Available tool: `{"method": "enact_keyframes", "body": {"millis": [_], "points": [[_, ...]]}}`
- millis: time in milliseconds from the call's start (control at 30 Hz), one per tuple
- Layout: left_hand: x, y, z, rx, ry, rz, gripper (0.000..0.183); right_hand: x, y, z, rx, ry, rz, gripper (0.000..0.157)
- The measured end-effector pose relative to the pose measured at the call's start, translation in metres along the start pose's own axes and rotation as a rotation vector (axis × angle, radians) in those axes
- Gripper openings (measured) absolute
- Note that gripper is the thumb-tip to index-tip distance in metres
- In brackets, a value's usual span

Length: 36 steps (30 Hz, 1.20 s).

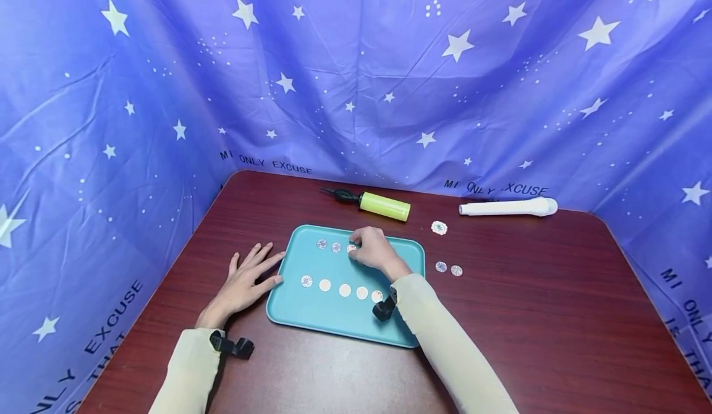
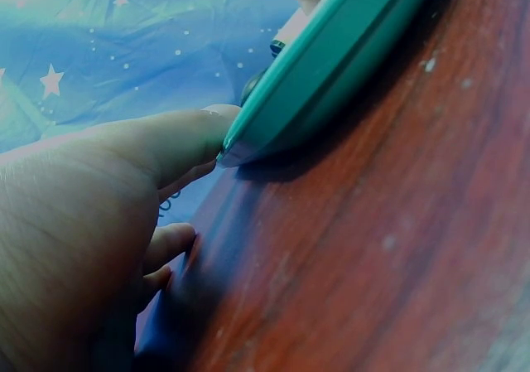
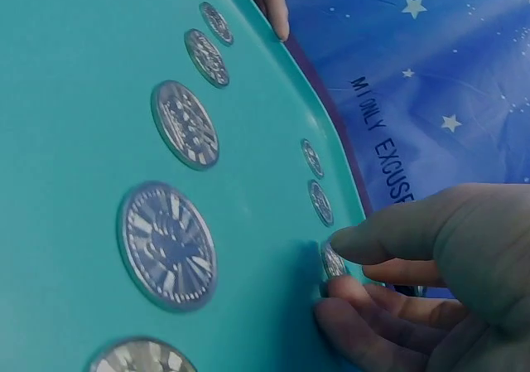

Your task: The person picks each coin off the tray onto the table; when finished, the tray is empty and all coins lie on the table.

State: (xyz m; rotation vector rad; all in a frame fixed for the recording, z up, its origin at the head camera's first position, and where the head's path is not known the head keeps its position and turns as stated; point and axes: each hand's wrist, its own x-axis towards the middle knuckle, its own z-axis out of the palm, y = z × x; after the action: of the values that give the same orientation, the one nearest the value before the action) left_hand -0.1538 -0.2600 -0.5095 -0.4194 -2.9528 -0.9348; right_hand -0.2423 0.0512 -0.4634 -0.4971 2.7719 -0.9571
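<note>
A turquoise tray (image 1: 345, 321) lies on the table. Its front row holds several shiny silver coins (image 1: 345, 290), and two more coins (image 1: 336, 247) lie in the back row. At the right end of that back row my right hand (image 1: 375, 252) pinches another coin (image 3: 332, 261) between thumb and fingers, on or just over the tray; whether it touches is hard to tell. My left hand (image 1: 241, 287) rests spread at the tray's left edge, thumb and fingertips against the rim. In the left wrist view the thumb (image 2: 190, 136) meets the tray's side.
Right of the tray lie two loose coins (image 1: 448, 269), with a scallop-edged white disc (image 1: 439, 227) farther back. A yellow-green hand pump (image 1: 385, 206) with a black nozzle and a white wand-like stick (image 1: 507, 207) lie along the back. A starry blue curtain (image 1: 356, 62) encloses the table.
</note>
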Motion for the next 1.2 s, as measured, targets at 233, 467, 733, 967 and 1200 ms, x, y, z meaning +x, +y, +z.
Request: {"method": "enact_keyframes", "body": {"millis": [233, 467, 733, 967, 1200], "points": [[-0.0003, -0.0001, 0.0001, 0.004, 0.001, 0.000, 0.057, 0.0015, -0.0032, 0.0049, -0.036, 0.025, -0.008, 0.034], [-0.0003, -0.0003, -0.0018, -0.005, 0.004, 0.001, 0.058, 0.0012, -0.0035, 0.0086, -0.039, 0.077, -0.016, 0.031], [-0.0002, -0.0001, -0.0009, -0.009, 0.012, 0.010, 0.057, -0.0003, -0.0025, 0.0098, -0.011, 0.145, -0.029, 0.027], [-0.0005, 0.0002, -0.0004, -0.007, 0.012, 0.005, 0.057, -0.0003, -0.0004, 0.0104, 0.011, 0.167, 0.002, 0.031], [-0.0005, -0.0004, -0.0001, -0.006, 0.002, -0.002, 0.058, -0.0018, -0.0045, 0.0095, -0.019, 0.163, 0.039, 0.031]]}}
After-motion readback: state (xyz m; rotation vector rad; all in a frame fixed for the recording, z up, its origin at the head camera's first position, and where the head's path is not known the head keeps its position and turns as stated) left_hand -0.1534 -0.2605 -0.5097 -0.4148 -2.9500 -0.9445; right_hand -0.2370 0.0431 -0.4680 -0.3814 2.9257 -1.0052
